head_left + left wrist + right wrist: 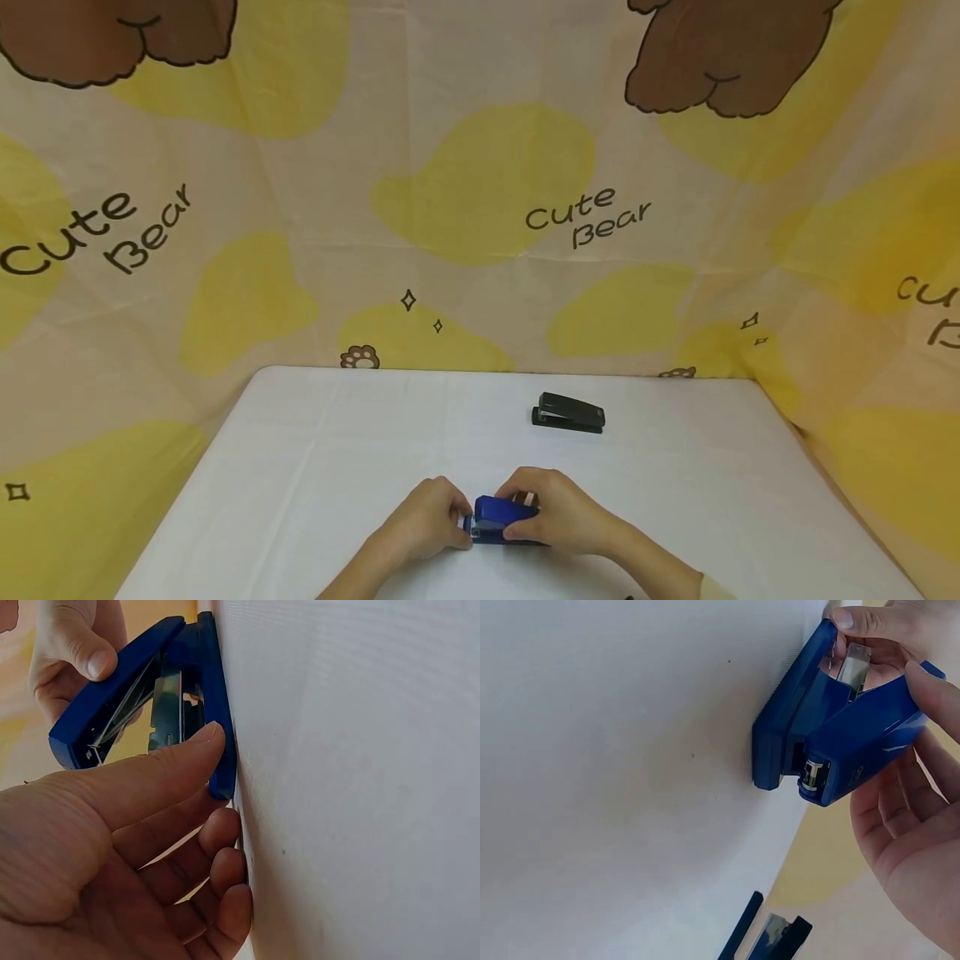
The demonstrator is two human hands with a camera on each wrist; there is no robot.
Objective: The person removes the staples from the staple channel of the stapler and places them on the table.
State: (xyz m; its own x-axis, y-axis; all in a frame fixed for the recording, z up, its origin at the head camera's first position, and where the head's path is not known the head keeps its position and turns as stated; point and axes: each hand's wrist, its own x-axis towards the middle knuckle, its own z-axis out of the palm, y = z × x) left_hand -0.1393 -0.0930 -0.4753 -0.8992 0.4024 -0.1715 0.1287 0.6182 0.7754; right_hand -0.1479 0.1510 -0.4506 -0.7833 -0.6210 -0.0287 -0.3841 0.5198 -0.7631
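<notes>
A blue stapler [495, 510] stands on the white table, its top cover swung up away from its base. In the left wrist view a metal staple channel [166, 709] shows between cover and base. My left hand [429, 518] pinches the front end of the base between thumb and index finger, the other fingers curled beside it. The raised cover [877, 742] is gripped by my right hand [567, 512], thumb on one side and fingers on the other. Whether staples lie in the channel, I cannot tell.
Farther back on the table [337, 450] stands a black stapler [570, 413], to the right of the blue one. A patterned cloth [465, 183] with bears and lettering hangs behind the table's far edge and along its sides.
</notes>
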